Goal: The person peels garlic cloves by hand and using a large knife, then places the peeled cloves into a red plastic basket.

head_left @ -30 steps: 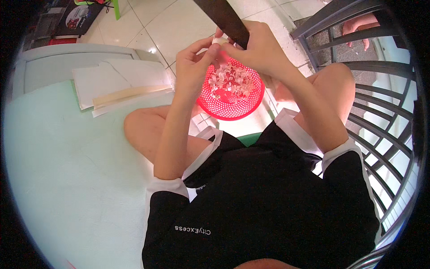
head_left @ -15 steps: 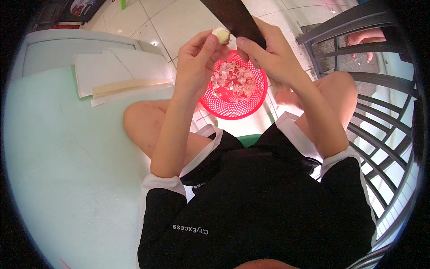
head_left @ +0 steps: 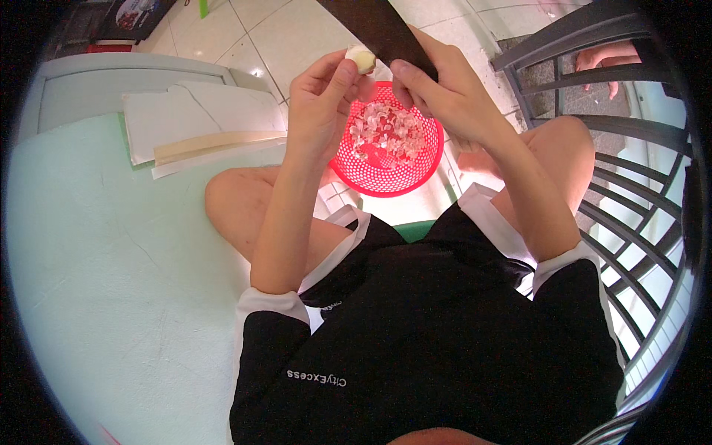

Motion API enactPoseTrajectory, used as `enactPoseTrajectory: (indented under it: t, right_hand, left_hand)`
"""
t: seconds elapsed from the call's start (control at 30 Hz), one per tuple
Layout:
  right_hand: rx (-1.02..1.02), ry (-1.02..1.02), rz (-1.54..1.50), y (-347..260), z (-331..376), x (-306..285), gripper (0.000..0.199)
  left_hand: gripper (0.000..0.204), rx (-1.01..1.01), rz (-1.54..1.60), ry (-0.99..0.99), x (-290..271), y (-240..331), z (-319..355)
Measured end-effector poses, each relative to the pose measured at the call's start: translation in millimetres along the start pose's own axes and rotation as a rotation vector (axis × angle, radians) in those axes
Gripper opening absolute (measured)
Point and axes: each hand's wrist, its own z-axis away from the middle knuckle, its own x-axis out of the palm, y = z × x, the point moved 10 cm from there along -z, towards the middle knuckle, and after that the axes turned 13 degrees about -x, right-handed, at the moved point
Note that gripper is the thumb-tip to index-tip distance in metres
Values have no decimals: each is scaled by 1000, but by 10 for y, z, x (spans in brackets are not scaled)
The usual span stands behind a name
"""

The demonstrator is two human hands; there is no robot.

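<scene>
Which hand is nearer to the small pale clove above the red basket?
Left. The left hand pinches the pale clove in its fingertips; the right hand grips a dark blade just beside it.

A second ago both hands worked close together just above the red mesh basket (head_left: 387, 141), the pale garlic clove (head_left: 362, 58) hidden between the fingers. Now the left hand (head_left: 320, 100) has lifted the clove clear, pinched at its fingertips beside the dark knife blade (head_left: 374, 30). The right hand (head_left: 445, 89) has drawn slightly apart, fingers over the blade.
</scene>
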Motion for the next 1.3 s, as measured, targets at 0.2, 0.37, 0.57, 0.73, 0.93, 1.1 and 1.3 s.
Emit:
enactPoseTrajectory:
  t: [0.2,0.37,0.57,0.73,0.93,1.1,1.3]
  right_hand:
    - [12,-5,6,-4,-3,11,30]
    - [10,-11,8,25,4,22,32]
    - [16,-7,-11,52,12,35,24]
    - [114,-28,-244,110,39,110,15]
    - [203,28,-365,143,79,118,24]
    - [149,2,-289,155,49,83,19]
    - [132,12,-193,141,48,88,26]
  left_hand:
    - [25,43,-22,15,-30,38,10]
    - [27,48,-38,1,-18,55,11]
    - [27,39,-62,-31,15,60,8]
    - [28,-6,56,-96,82,10,5]
    - [30,-72,152,-191,102,-76,-16]
    - [29,-91,131,-110,81,-86,-28]
    - [25,-69,231,-118,9,-92,-57]
